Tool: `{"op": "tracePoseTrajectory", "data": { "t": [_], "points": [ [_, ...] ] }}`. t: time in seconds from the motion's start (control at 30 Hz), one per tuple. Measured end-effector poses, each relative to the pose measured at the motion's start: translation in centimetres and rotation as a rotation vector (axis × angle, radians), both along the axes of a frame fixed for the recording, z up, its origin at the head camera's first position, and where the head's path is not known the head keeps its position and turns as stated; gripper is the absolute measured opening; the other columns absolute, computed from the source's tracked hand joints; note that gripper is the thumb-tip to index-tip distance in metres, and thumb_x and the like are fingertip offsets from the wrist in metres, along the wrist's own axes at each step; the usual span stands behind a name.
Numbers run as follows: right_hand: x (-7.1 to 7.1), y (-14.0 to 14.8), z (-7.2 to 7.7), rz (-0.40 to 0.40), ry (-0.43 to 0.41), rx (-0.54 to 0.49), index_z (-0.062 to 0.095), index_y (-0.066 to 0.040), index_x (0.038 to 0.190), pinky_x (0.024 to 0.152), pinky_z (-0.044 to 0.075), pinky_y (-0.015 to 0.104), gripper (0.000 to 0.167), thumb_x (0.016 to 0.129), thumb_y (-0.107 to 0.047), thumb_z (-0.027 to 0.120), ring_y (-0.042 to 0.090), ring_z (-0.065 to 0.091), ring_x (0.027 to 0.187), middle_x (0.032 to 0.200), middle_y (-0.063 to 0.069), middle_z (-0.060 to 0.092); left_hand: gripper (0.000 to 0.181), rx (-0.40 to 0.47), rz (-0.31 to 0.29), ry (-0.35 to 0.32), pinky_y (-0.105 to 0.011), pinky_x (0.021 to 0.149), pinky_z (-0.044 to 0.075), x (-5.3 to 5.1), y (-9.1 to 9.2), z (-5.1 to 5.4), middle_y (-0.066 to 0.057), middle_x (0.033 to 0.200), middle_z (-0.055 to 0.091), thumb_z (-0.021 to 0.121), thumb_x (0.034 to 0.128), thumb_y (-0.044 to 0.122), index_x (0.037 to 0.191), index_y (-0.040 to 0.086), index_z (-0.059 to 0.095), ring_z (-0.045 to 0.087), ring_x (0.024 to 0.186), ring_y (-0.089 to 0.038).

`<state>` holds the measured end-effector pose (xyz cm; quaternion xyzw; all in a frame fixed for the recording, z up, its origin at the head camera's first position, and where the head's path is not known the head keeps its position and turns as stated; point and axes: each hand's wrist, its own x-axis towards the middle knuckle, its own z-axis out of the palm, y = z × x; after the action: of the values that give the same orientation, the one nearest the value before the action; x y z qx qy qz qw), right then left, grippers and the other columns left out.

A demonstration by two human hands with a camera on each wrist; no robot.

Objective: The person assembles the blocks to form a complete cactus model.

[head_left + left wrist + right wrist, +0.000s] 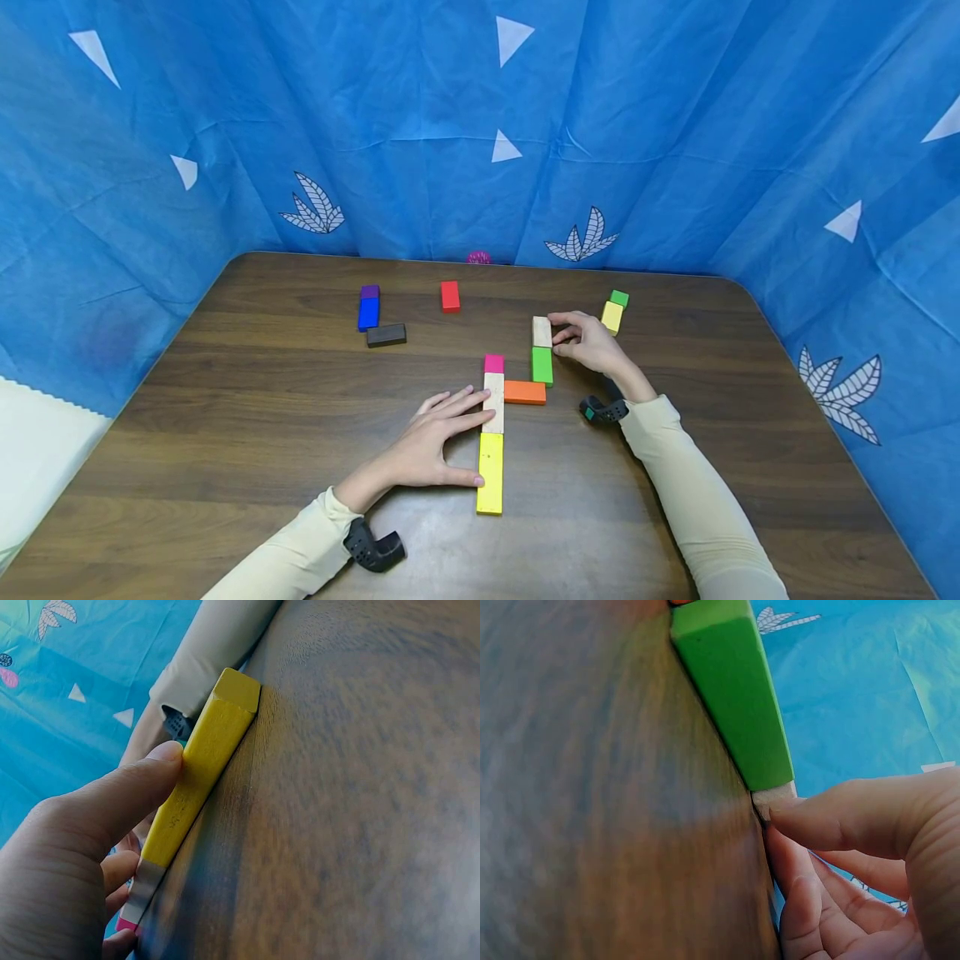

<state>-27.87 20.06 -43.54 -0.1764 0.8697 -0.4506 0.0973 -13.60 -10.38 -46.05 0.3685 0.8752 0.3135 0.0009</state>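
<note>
My left hand (431, 446) spreads over a row of blocks. Its fingertips touch the plain wooden block (493, 417), and the thumb rests against the side of the long yellow block (490, 492). A pink block (494, 363) caps the row's far end. From the wooden block's right side an orange block (525, 392) runs to a green block (542, 367). Beyond the green one lies a small plain wooden block (542, 332), end to end with it. My right hand (592, 343) holds that small block at its right side, thumb (810, 821) against it.
At the back left are a blue block (368, 314), a purple block (370, 292) and a black block (386, 335). A red block (450, 297) lies at the back middle. Past my right hand are a pale yellow block (612, 315) and a small green block (619, 297).
</note>
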Motion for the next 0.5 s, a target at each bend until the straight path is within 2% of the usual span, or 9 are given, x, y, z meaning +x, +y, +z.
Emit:
{"op": "tracePoseTrajectory", "data": {
  "t": [0.17,0.5],
  "points": [
    [0.03,-0.08,-0.03,-0.004,-0.002,0.014,0.052,0.003,0.137,0.073,0.051,0.019,0.05,0.088,0.004,0.064,0.032,0.062,0.101,0.127,0.022,0.054,0.086,-0.001,0.002,-0.017,-0.056,0.116,0.02,-0.01,-0.02,0.03,0.001,0.158,0.036,0.079,0.0719,0.054,0.144,0.018,0.05,0.028,0.148,-0.028],
    [-0.05,-0.13,-0.11,0.007,0.004,0.02,0.055,0.001,0.135,0.075,0.052,0.021,0.046,0.09,0.003,0.063,0.031,0.063,0.099,0.12,0.021,0.056,0.086,0.008,-0.003,0.0,-0.058,0.114,0.022,-0.12,-0.02,-0.25,-0.001,0.157,0.038,0.079,0.0724,0.055,0.144,0.017,0.051,0.03,0.147,-0.03]
  ]
}}
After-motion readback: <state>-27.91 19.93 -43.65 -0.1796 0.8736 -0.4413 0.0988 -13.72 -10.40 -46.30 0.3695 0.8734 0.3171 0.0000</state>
